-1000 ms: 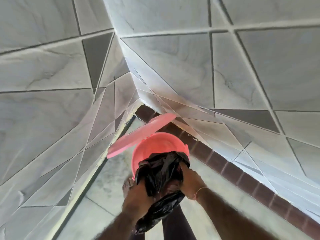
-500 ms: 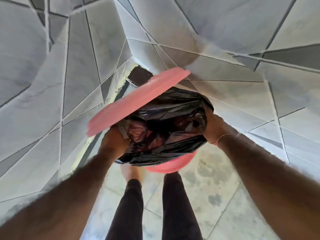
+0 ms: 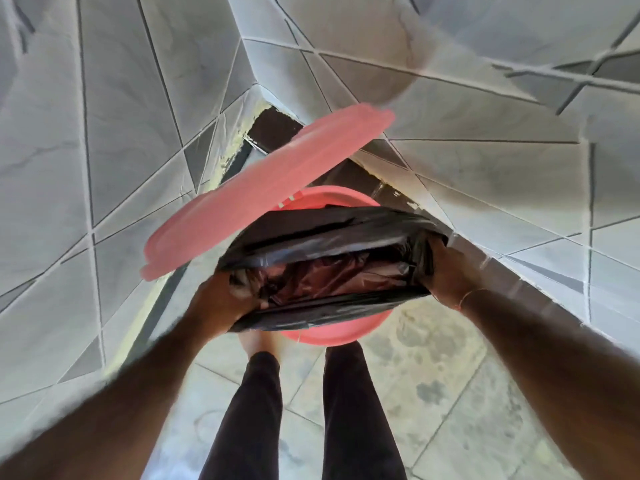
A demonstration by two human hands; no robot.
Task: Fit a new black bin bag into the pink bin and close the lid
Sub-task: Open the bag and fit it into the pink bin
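Note:
The round pink bin (image 3: pixel 332 336) stands on the floor in a tiled corner, right in front of my legs. Its pink lid (image 3: pixel 256 199) is raised and tilts up to the left behind the bin. A black bin bag (image 3: pixel 325 244) is stretched wide open over the bin's mouth, and its inside looks dark red. My left hand (image 3: pixel 221 303) grips the bag's left edge. My right hand (image 3: pixel 450 271) grips the right edge, fingers tucked inside the bag. The bag covers most of the bin's rim; only the near and far arcs show.
Grey marbled wall tiles (image 3: pixel 104 168) close in on the left and behind the bin. A dark brown skirting (image 3: pixel 512 282) runs along the right wall. My legs in dark trousers (image 3: pixel 339 410) stand on the pale floor tiles just before the bin.
My hands have pulled the crumpled bag apart into a wide opening over the bin. I have leaned closer, so the bin and lid now appear larger and lower.

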